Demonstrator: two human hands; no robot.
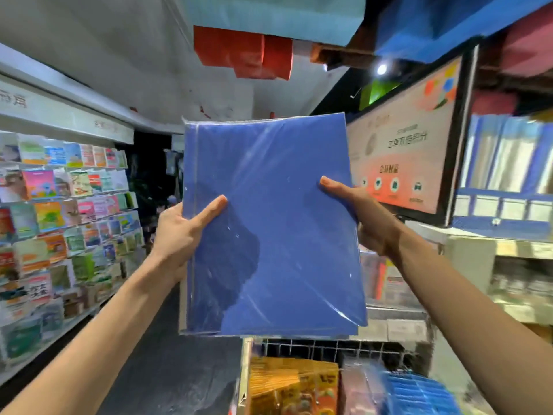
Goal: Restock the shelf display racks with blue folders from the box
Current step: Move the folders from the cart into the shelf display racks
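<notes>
A person is holding a stack of blue folders (269,223) up in front of the camera with both hands, arms reaching up from the lower corners of the view. The folders are sealed in clear wrap that is catching the light, and they are standing nearly upright, facing the camera, in the air between the two sides of a shop aisle. The left hand (176,235) is gripping the stack's left edge about halfway up, its thumb (209,211) lying straight across the front while the fingers are wrapping behind, out of sight. The right hand (371,223) is gripping the right edge a little higher, its thumb (335,187) pressing on the front and its fingers hidden behind. To the left, a wall rack (59,211) is showing rows of coloured cards. To the right, just behind the folders, a poster (404,157) is leaning, and beyond it a shelf (508,217) is carrying blurred blue and clear items. Below the folders, a wire basket (329,345) is holding yellow packs (293,387) and blue packs (419,393). Red boxes (242,55) are hanging overhead. The dark floor (167,369) is running down the aisle.
</notes>
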